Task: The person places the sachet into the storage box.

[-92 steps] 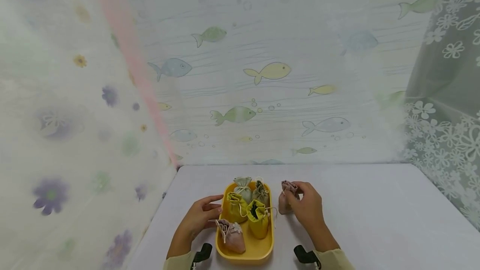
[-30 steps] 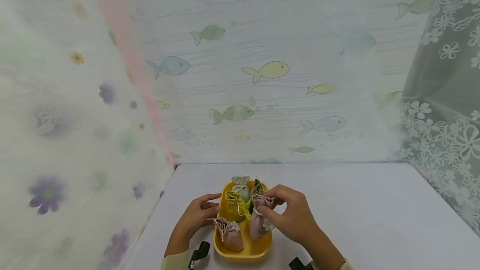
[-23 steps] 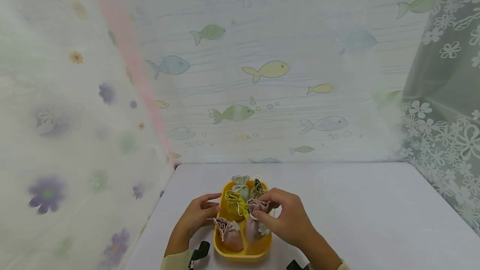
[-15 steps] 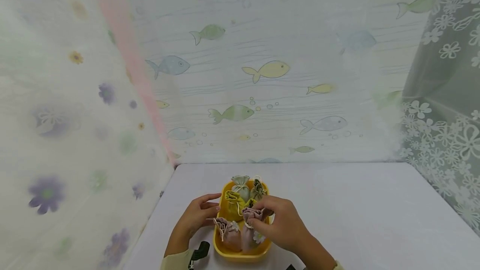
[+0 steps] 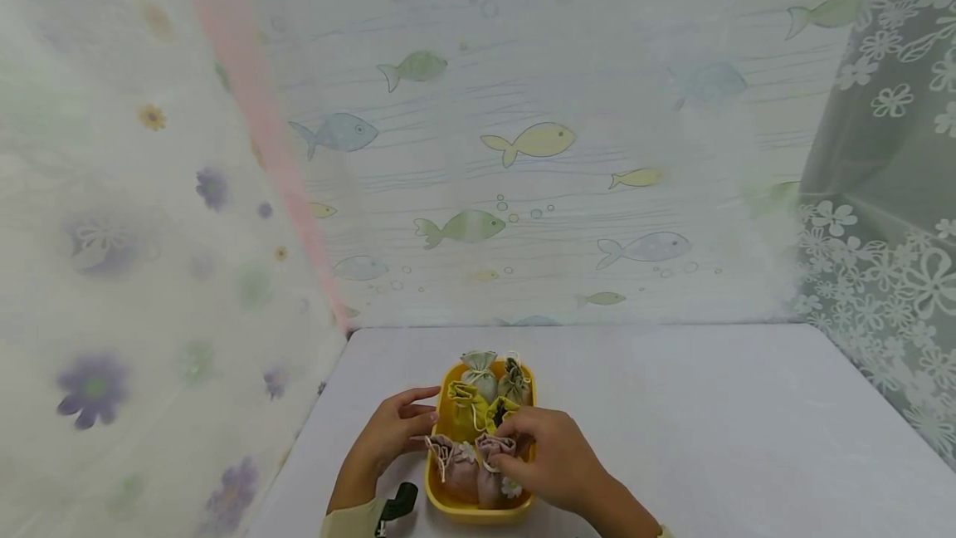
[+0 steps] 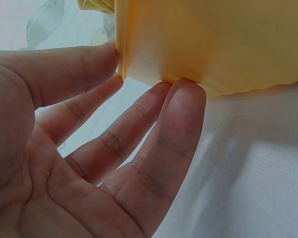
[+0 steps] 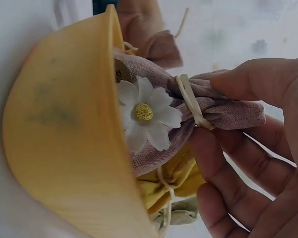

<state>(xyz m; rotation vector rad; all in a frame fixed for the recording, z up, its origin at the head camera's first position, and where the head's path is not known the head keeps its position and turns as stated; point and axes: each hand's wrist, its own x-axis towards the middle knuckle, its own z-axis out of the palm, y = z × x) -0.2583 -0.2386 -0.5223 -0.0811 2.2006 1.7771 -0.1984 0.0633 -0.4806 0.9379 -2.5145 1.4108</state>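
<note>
My right hand (image 5: 548, 455) pinches the gathered neck of a mauve drawstring pouch (image 5: 489, 484) between thumb and fingers. A white cloth daisy (image 7: 144, 111) and a cream cord show on it in the right wrist view. The pouch sits low in the front right of a yellow tray (image 5: 478, 515). My left hand (image 5: 388, 434) touches the tray's left side; the thumb (image 6: 84, 64) and fingertips meet its wall, and the fingers do not curl round anything. Beside the held pouch, at the front left, lies another mauve pouch (image 5: 457, 476).
Two yellow pouches stand mid-tray, a left one (image 5: 466, 413) and a right one (image 5: 502, 412) partly behind my right hand. At the back are a pale green pouch (image 5: 480, 376) and an olive one (image 5: 514, 384). A white table (image 5: 709, 430) bears the tray; printed curtains surround it.
My right hand has carried the mauve pouch from the table right of the tray, over the rim and down into the front right. The left hand has stayed at the tray's side.
</note>
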